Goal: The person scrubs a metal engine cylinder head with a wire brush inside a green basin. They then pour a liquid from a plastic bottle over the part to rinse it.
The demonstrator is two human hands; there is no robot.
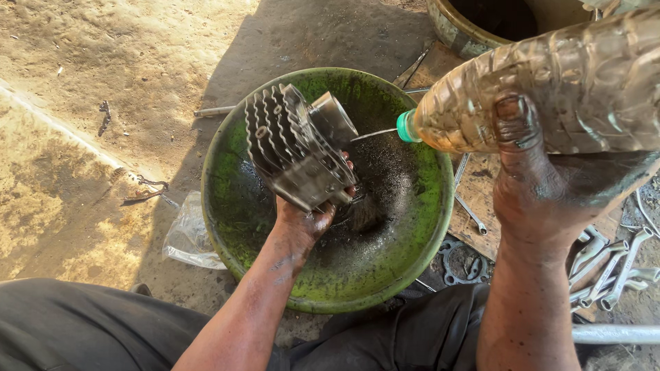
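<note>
Far left the ground is pale, gritty packed dirt, with a crumpled clear plastic bag [187,237] lying just beside the left rim of the basin [237,148]. That basin is a wide, round, shallow bowl, its green surface scuffed and its bottom coated in black oily sludge.

My left hand [307,218] comes up from the near side over the basin, fingers curled tight under the engine cylinder [297,148]. I hold it tilted above the bowl's middle: a dull grey cast-metal block with rows of thin wavy cooling fins on its left face and a smooth round sleeve sticking out at its far right end.

A thin stream of clear liquid [375,134] arcs from the bottle's green neck toward that sleeve. My right hand [543,185], black with grease, is wrapped fully around the plastic bottle [550,89], thumb pressed on its ribbed, transparent side; it lies almost level, pointing left, amber-tinted fluid inside.

Below the bottle a flat gasket [462,264] lies on the ground by the basin's right rim, and further right a cluster of shiny steel wrenches [612,264] fans out. A metal pot [457,31] with a worn rim stands at the far edge.
</note>
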